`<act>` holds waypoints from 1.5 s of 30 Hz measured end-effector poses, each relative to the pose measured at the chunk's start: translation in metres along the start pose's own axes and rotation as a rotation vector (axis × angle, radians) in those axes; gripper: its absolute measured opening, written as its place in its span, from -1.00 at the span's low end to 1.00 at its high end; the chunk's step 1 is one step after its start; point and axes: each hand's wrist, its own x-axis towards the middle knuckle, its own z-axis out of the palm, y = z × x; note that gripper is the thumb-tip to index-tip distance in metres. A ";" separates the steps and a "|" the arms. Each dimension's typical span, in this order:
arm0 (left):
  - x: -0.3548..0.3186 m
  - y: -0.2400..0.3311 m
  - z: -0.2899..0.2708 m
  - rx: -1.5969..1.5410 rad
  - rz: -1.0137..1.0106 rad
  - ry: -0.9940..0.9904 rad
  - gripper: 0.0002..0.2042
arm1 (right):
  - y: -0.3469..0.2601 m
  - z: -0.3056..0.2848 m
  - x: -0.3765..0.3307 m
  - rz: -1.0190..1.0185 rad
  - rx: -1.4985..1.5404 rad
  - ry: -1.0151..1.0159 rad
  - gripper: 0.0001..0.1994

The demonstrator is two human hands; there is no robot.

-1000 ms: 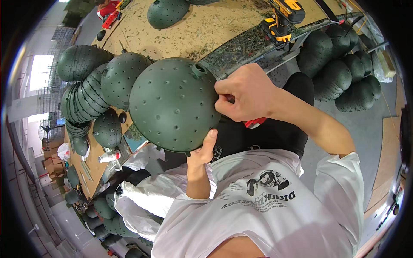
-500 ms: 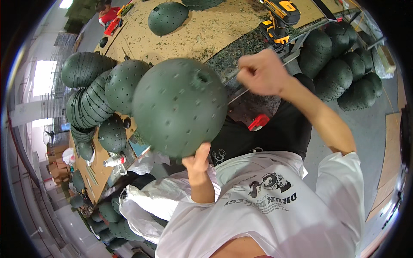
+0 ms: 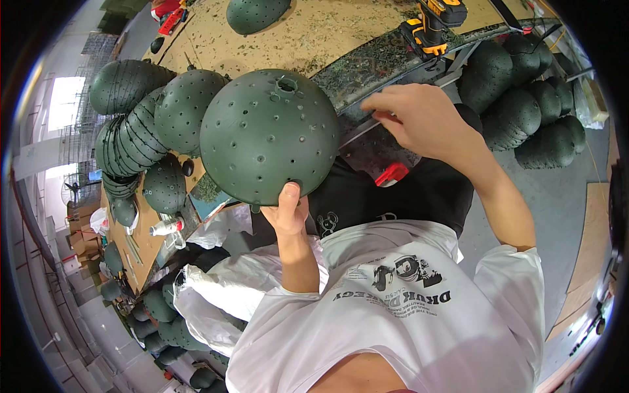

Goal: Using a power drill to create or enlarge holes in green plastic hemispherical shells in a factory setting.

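Note:
A dark green plastic dome [image 3: 265, 141], dotted with small holes and with one larger rough-edged hole near its top, is raised in front of me. My left hand [image 3: 288, 208] grips its lower rim, thumb on the outer face and the other fingers hidden behind. To the right of the dome, apart from it, my right hand [image 3: 416, 118] hangs with fingers loosely stretched and the thumb a little away from them. I see nothing in it. A thin metal bar [image 3: 359, 133] passes below that hand.
A cordless drill [image 3: 429, 29] stands on the scrap-littered worktable [image 3: 341, 33]. Another dome [image 3: 257, 14] lies on the tabletop. Stacked domes [image 3: 134, 141] are at left, and more [image 3: 517, 105] at right. A red tool-like object [image 3: 392, 174] sits near my lap.
My right hand has loosened from a fist and moved slightly. The dome has turned and tilted in my left hand, bringing its large hole toward the top.

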 end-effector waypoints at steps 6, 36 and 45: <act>-0.003 0.001 0.008 0.027 -0.018 -0.003 -0.51 | -0.051 -0.019 0.014 0.008 0.505 0.042 -0.74; -0.019 -0.015 0.005 0.137 0.018 0.060 -0.69 | -0.070 0.026 0.018 0.056 0.819 0.219 -0.89; -0.026 -0.022 -0.018 0.136 -0.061 -0.062 -0.34 | -0.063 0.026 0.016 0.059 0.943 0.112 -0.90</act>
